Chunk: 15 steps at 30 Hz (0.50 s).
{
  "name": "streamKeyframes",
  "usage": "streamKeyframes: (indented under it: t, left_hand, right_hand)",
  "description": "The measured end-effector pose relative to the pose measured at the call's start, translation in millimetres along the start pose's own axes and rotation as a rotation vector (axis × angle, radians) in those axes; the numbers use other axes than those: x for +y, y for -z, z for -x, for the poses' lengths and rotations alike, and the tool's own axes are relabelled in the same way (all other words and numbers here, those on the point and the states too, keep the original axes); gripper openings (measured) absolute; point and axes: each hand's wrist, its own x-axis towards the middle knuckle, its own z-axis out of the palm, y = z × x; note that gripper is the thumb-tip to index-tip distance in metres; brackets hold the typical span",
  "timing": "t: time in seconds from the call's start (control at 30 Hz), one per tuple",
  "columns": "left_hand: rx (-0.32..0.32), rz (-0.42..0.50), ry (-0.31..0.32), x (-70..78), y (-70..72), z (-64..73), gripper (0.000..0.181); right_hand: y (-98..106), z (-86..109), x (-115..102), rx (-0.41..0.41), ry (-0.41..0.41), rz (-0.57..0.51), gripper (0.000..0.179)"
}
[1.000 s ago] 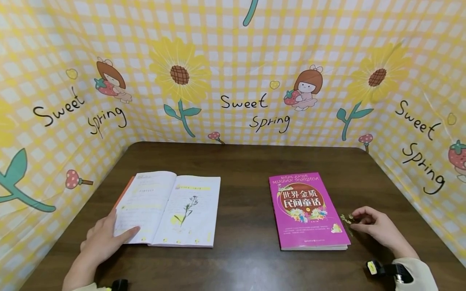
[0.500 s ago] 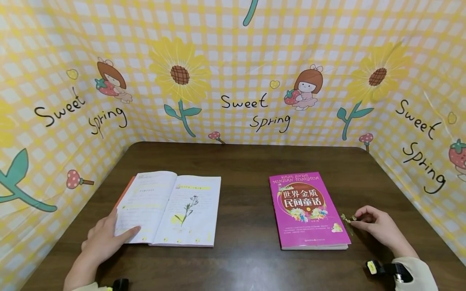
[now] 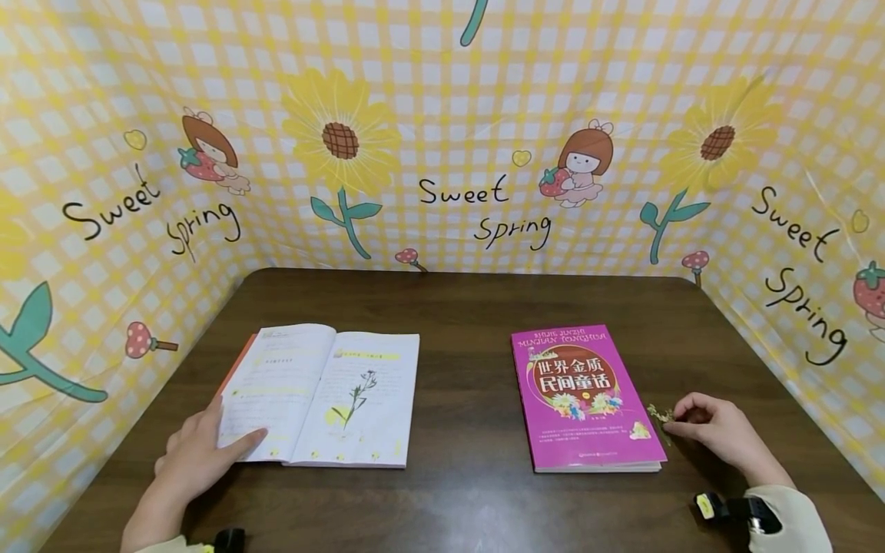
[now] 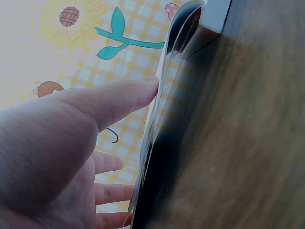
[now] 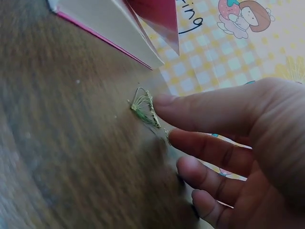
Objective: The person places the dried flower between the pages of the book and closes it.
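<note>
In the head view my left hand rests on the lower left of an open book. Its thumb presses on the left page while the other fingers reach along the outer edge, fairly straight. A pressed flower stem with thin leaves lies on the right-hand page. On the other side, my right hand pinches a small dried flower sprig between thumb and forefinger, low over the table. The right wrist view shows the sprig's thin yellow-green stalks at the thumb tip, the remaining fingers loosely bent.
A closed purple-pink book lies just left of the right hand, cover up. Both books are on a dark wooden table. A yellow checked cloth with flower prints hangs around its back and sides.
My right thumb and forefinger have come together on the dried sprig, which has shifted slightly. The left hand and both books stay in place.
</note>
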Motion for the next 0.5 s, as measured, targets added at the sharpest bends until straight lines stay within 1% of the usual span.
streamKeyframes:
  t: [0.23, 0.33, 0.4, 0.5]
  left_hand:
    - [0.004, 0.01, -0.004, 0.5, -0.1, 0.3, 0.116]
    - [0.003, 0.015, 0.001, 0.6, -0.5, 1.3, 0.116]
    - [0.003, 0.014, 0.004, 0.7, -0.6, 2.2, 0.116]
    - [0.003, 0.012, 0.005, 0.3, -0.7, 3.3, 0.116]
  right_hand:
    - [2.9, -2.0, -3.4, 0.007, -0.013, 0.115, 0.022]
    - [4.9, -2.6, -4.1, 0.0, -0.018, 0.135, 0.025]
    - [6.5, -2.2, -3.8, -0.011, -0.013, 0.147, 0.032]
    - [9.8, -1.0, -2.8, -0.037, 0.006, 0.182, 0.05]
